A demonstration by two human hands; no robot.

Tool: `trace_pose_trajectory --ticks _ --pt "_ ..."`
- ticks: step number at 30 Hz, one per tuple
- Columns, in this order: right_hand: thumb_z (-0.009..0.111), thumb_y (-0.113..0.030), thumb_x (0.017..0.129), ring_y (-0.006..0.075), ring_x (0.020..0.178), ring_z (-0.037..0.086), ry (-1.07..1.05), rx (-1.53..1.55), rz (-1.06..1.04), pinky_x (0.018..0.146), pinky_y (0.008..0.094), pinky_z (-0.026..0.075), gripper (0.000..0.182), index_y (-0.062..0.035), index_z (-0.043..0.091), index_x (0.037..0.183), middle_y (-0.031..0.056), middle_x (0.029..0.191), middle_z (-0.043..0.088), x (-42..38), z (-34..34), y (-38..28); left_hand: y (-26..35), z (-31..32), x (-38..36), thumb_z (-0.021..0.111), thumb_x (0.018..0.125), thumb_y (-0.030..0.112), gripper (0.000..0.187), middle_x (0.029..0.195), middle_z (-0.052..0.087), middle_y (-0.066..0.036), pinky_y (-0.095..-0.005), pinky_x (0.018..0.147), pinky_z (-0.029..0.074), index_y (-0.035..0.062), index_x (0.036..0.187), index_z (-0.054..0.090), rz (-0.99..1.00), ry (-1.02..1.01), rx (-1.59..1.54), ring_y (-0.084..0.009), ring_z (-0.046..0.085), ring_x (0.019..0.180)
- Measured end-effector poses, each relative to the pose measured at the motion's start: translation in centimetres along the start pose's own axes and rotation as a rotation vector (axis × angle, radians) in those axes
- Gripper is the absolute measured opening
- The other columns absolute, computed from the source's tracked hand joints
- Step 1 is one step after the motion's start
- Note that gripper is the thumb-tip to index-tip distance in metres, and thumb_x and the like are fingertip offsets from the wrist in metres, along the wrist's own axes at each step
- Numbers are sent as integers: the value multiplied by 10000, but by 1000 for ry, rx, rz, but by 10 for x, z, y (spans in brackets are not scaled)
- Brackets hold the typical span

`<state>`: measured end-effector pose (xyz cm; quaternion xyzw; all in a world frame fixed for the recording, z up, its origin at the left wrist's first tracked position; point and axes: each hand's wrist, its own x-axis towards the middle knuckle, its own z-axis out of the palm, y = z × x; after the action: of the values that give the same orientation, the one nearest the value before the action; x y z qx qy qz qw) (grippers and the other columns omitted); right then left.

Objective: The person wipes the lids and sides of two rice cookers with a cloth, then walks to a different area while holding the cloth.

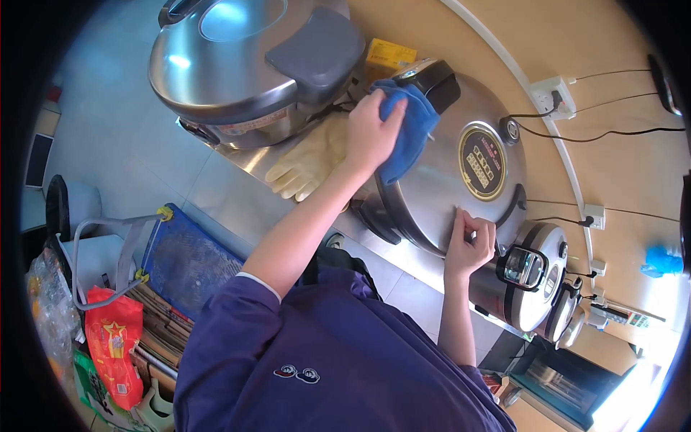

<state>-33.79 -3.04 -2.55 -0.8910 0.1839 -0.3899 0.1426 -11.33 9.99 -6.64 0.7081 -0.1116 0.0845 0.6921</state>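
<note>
My left hand [371, 137] is closed on a blue cloth [412, 137], which lies against the dark handle block and the rim of a large steel cooker lid [439, 162]. Part of the cloth hangs down over the lid's edge. Over the lower part of the same lid is my right hand [471, 243], its fingers curled and the thumb and fingertips close together at the steel surface. Whether anything small is pinched there I cannot make out. A round black and gold label [482, 162] sits on the lid between the cloth and the wall. Cream rubber gloves [309, 158] lie beside my left wrist.
Another steel cooker [223, 72] stands at upper left, with a yellow packet [391, 53] near the wall. A smaller cooker [536, 277] stands at right. Cords run to wall sockets [553, 97]. At lower left are a blue-backed folding frame [191, 259], cardboard and a red bag [115, 345].
</note>
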Motion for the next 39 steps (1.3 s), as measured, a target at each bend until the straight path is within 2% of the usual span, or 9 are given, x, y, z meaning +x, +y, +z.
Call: trace_pose_trajectory --ticks 3,8,10,12,14,19,26,32,39 --pt "867 13 787 135 596 572 7 -5 -28 530 271 476 168 -15 701 787 56 775 623 0 0 1 -33 3 4 661 969 336 351 956 723 -262 -439 790 530 -4 1045 705 -309 2 -37 -430 692 942" --pt "849 20 801 131 582 566 42 65 -45 517 274 437 168 -13 685 783 52 736 610 0 0 0 -136 5 -38 608 996 335 360 962 748 -223 -418 796 540 16 1129 708 -305 -45 49 -297 738 907" --pt "870 14 791 132 598 567 31 67 -69 505 267 467 190 -20 683 794 60 780 622 -1 -1 4 -138 2 -62 609 983 307 362 961 741 -234 -403 797 542 -8 1137 698 -613 118 -624 -267 735 897" --pt "870 16 790 131 602 569 55 93 -91 500 267 464 192 -20 681 796 60 784 623 -3 -4 3 -126 -6 -81 597 984 230 326 978 746 -204 -378 797 544 -27 1168 681 -620 101 -670 -257 732 891" --pt "870 19 788 130 606 572 90 118 -112 495 267 462 195 -19 679 798 60 787 624 -4 -6 4 -118 -13 -91 520 1068 231 301 1051 680 -42 -293 824 513 21 1232 658 -450 -85 -53 -124 628 935" --pt "860 39 789 132 621 591 83 294 -38 509 254 480 192 -17 679 819 66 797 632 -5 -14 12 23 -5 -95 671 931 90 128 1020 629 -202 -422 825 490 -9 1007 644 56 118 33 -378 633 981" --pt "836 33 832 104 656 584 51 659 216 592 245 476 190 -2 649 816 58 810 622 -2 -25 22 82 14 -74 755 915 301 268 864 554 -122 -453 699 525 64 939 632 560 -238 809 -353 620 829" --pt "805 30 875 61 690 515 -16 1056 546 612 219 434 188 6 625 825 24 818 582 -8 -25 38 75 77 -29 694 948 396 327 897 609 -136 -463 712 553 80 1014 645 646 -351 914 -357 672 865" --pt "830 -19 854 87 638 518 99 1007 495 567 248 424 207 2 641 773 37 750 567 -6 -23 42 55 154 30 672 951 432 355 955 693 -154 -483 748 574 85 1021 675 692 -346 1016 -375 703 886"
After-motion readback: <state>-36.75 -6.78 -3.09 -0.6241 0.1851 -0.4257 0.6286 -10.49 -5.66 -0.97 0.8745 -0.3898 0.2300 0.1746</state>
